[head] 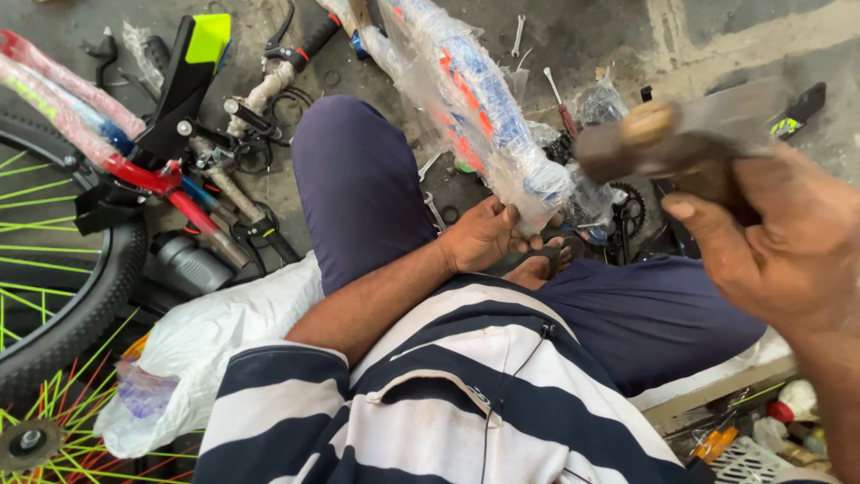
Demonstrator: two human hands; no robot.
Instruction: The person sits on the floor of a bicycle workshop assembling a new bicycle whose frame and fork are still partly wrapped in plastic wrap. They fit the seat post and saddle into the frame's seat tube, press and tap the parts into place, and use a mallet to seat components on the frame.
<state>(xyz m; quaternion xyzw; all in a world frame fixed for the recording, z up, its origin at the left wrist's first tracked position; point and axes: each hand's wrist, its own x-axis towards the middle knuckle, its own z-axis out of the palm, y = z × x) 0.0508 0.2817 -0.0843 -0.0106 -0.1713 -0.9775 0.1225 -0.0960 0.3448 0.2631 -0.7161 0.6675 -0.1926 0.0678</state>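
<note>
My left hand [485, 235] grips the lower end of a bicycle frame tube [475, 108] wrapped in clear plastic, with blue and orange paint showing through; the tube leans up and away from me. My right hand [778, 235] is raised close to the camera at the right and is closed around a blurred hammer [667, 139] with a dark head, a little to the right of the wrapped tube's end. My legs in dark blue trousers [363, 184] and a striped shirt fill the lower middle.
A bicycle wheel [63, 296] with a black tyre and green spokes lies at the left. A red and black bike frame [134, 170], handlebar parts [269, 85], a chainring [632, 208], a spanner [519, 34] and a screwdriver [560, 103] lie on the concrete floor. A white plastic bag [224, 336] sits beside me.
</note>
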